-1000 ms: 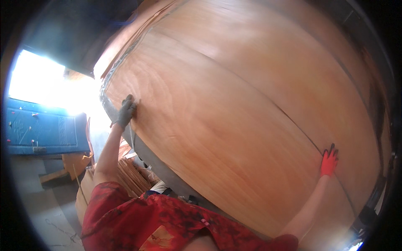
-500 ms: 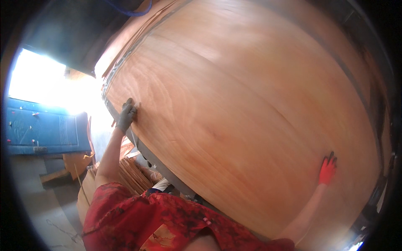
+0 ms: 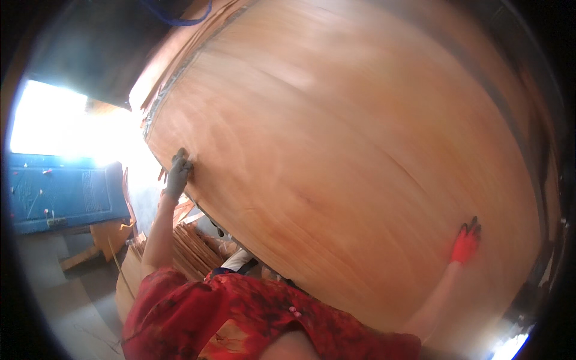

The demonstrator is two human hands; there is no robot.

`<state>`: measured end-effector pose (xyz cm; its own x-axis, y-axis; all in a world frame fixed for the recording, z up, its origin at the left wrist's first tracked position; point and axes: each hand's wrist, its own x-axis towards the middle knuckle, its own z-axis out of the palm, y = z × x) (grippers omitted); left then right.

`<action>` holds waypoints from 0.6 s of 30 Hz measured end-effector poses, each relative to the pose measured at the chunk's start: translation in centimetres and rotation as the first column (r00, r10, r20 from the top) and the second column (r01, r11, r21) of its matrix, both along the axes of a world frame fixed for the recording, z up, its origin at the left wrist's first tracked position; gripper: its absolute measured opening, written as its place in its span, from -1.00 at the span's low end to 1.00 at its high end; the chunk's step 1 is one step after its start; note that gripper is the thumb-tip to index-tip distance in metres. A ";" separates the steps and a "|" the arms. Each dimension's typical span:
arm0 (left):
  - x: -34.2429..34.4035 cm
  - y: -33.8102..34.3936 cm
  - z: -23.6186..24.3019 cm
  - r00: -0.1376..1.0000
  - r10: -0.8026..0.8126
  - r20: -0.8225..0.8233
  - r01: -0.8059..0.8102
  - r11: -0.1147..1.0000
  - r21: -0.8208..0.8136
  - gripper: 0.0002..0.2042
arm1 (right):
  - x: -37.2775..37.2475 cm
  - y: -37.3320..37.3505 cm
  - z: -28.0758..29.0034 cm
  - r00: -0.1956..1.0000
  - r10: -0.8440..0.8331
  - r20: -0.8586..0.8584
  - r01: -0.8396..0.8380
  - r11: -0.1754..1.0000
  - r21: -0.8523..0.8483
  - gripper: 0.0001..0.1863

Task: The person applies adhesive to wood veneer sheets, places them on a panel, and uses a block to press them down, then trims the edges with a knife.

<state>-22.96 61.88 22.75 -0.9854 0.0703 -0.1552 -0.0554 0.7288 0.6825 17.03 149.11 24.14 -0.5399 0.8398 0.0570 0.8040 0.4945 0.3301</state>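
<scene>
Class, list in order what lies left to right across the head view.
Blue patterned rectangular panel, grey-gloved left hand, middle of the broad tan wooden sheet, red-gloved right hand.

White light glared from a blown-out opening (image 3: 48, 117) at the left; the upper left lay dim. Pale sheen and blur softened the grain of the wooden sheet (image 3: 300, 180), its edges (fisheye-bent) bowing toward blackened corners.

Left side: blue panel (image 3: 66, 198) beneath a bright opening (image 3: 51, 120)
Top: curved blue cord (image 3: 180, 23)
Lower left: stacked thin wood pieces (image 3: 193, 252)
</scene>
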 end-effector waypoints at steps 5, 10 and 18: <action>-1.3 -4.9 -3.5 0.989 -0.134 -0.070 0.132 0.991 -0.032 -0.54 | 1.0 -0.2 -1.7 0.993 0.074 -0.097 -0.073 0.997 0.008 -0.38; 0.2 -3.7 -0.5 0.999 -0.002 0.048 -0.007 0.981 0.194 -0.51 | 0.2 0.4 -2.6 0.999 0.036 -0.007 -0.036 0.999 0.014 -0.35; 0.9 -2.6 0.6 0.994 0.060 0.091 -0.072 0.988 0.140 -0.62 | -1.2 -2.3 -3.6 0.992 -0.021 -0.123 0.032 0.995 0.090 -0.29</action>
